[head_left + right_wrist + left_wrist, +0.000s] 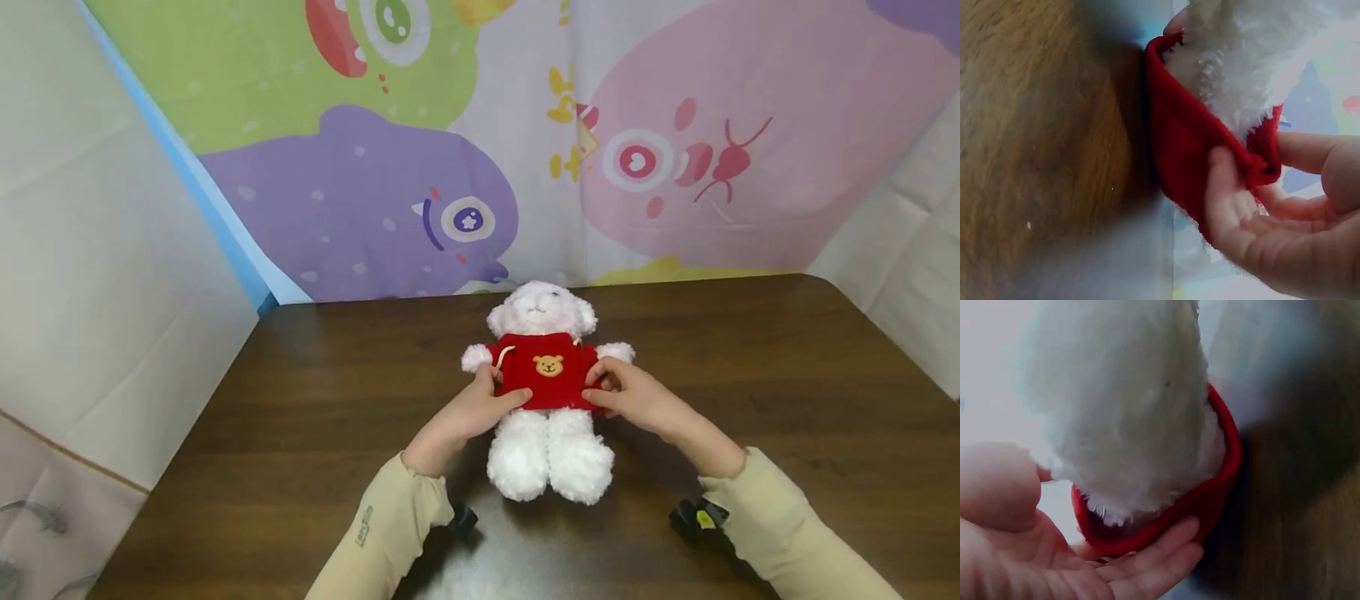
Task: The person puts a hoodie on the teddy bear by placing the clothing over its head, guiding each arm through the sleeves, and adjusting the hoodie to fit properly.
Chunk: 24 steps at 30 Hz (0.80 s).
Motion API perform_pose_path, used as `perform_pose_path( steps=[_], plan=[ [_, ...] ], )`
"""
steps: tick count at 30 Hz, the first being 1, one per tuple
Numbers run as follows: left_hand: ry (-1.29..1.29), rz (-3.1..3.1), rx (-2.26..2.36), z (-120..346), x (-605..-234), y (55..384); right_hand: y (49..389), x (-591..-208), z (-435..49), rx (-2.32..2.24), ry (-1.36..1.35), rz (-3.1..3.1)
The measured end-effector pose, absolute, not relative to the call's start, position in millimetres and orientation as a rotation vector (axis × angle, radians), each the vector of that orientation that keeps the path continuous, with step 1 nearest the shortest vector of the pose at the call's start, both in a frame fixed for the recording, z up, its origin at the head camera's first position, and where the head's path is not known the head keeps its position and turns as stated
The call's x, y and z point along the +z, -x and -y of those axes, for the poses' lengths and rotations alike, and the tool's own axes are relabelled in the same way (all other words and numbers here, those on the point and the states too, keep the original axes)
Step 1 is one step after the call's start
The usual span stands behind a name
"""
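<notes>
A white plush teddy bear (517, 454) lies on its back on the dark wooden table, head toward the back edge and legs toward the person. It wears a red sweater (551, 392) with a small bear face on the chest and pale cords near the neck. At the sweater's lower left side, my left hand (480, 406) grips the hem, thumb on the front. My right hand (637, 396) pinches the hem on the other side. Both wrist views show the thumb and fingers on either side of the red hem, with white fur inside it.
The wooden table (337, 400) reaches back to a cartoon-printed cloth (390, 192). Pale panels (112, 208) stand on both sides. Black wrist devices (697, 517) show beneath the beige sleeves (390, 517).
</notes>
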<state>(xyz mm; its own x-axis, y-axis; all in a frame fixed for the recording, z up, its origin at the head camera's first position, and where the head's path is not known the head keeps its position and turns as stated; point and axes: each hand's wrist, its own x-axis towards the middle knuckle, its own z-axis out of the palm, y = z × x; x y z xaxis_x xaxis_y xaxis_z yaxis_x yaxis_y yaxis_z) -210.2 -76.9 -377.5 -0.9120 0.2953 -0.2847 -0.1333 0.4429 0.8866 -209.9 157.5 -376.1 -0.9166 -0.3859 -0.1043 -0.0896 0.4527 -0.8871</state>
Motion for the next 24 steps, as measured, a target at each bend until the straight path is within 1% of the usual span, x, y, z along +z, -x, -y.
perform_pose_path(
  steps=[4,10,16,20,24],
  plan=[
    [-0.166,-2.316,1.460,78,-376,212,211,-377,-160,-1.485,0.426,-2.361],
    [-0.162,-2.333,1.373,78,-368,211,214,-378,-164,-1.412,0.437,-2.391],
    [-0.217,-2.496,1.273,85,-364,216,212,-372,-165,-1.218,0.497,-2.597],
    [-0.171,-2.600,1.253,89,-363,217,209,-367,-165,-1.056,0.555,-2.781],
    [-0.127,-2.674,1.257,91,-365,219,206,-364,-166,-1.014,0.529,-2.919]
  ],
)
